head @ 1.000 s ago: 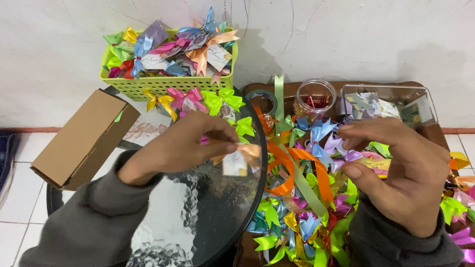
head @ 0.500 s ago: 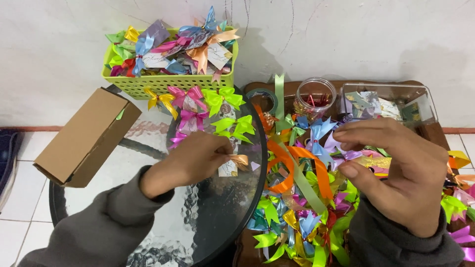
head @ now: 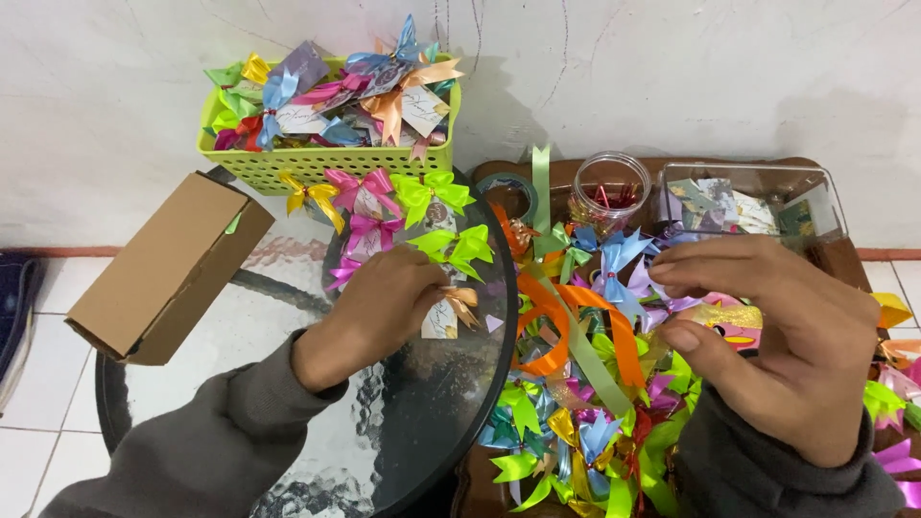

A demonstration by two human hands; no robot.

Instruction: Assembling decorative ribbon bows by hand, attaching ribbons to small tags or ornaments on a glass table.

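Left hand point(head: 369, 312) fingers pinching gold bow with tag point(head: 449, 312), near desk point(head: 422, 422) right edge | right hand point(head: 777, 345) fingers pinching yellow ribbon piece point(head: 726, 315) | risk: tag may slide off the edge into ribbon heap point(head: 585, 384).

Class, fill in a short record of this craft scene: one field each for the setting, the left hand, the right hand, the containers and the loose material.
Setting: round glass table by a white wall
Left hand: left hand sets a small tag with an orange bow on the glass
Right hand: right hand pinches a yellow ribbon piece
Containers: green basket of bows, glass jar, clear plastic box, cardboard box
Loose material: ribbon pile, many colours
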